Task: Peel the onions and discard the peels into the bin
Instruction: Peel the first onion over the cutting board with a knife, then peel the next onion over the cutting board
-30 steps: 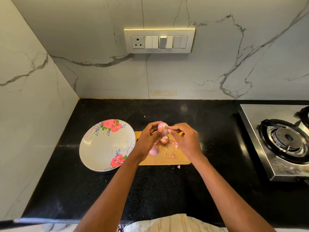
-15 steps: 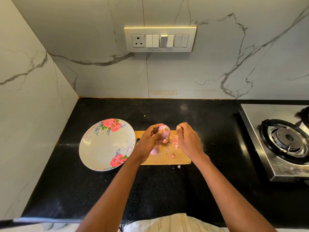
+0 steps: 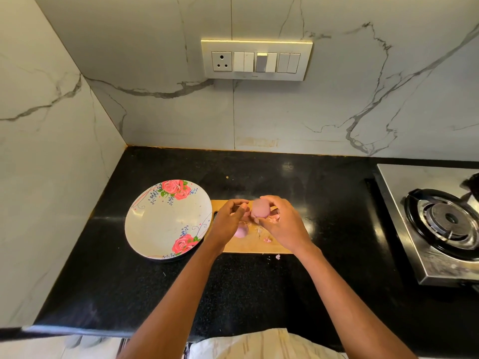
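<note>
While our right hand (image 3: 281, 224) grips the onion (image 3: 261, 208) above the board (image 3: 252, 246), our left hand (image 3: 229, 220) curls beside it, grip unclear. Peeling continues; scraps (image 3: 267, 239) need binning, no bin visible.

Even, bright indoor lighting; wide-angle view with edge distortion.

Soft diffuse illumination from above and front, strongest on the marble wall (image 3: 337, 112). Specular glare on the black countertop (image 3: 259, 294) near the wall and on the steel stove (image 3: 420, 216). Faint shadows under the plate (image 3: 166, 221) and forearms. Motion blur on the onion (image 3: 260, 208) and both hands. Straight lines bowed toward frame edges; lower corners soft.
</note>
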### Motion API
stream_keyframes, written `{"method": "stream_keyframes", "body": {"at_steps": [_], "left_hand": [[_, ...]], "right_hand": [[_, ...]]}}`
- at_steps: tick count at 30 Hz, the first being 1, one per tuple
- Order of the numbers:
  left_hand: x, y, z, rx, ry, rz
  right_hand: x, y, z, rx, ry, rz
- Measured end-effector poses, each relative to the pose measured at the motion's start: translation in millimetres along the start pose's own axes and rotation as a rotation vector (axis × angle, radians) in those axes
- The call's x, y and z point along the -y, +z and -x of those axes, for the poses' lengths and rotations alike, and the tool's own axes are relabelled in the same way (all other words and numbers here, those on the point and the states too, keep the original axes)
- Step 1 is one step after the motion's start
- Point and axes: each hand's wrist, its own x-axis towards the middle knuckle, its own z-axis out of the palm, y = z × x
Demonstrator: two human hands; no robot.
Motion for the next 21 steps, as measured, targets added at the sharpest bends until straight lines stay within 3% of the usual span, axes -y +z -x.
{"method": "stream_keyframes", "body": {"at_steps": [6,15,21], "left_hand": [[15,-30,13,-0.099,-0.049,0.091],[70,-137,55,-0.556,-0.164,0.159],[92,-172,65,-0.604,-0.21,0.096]], "right_hand": [[12,11,-5,0.032,0.052,-0.032],[90,128,-33,0.355,-0.188,0.167],[113,192,-34,0.442,-0.239,0.4]]}}
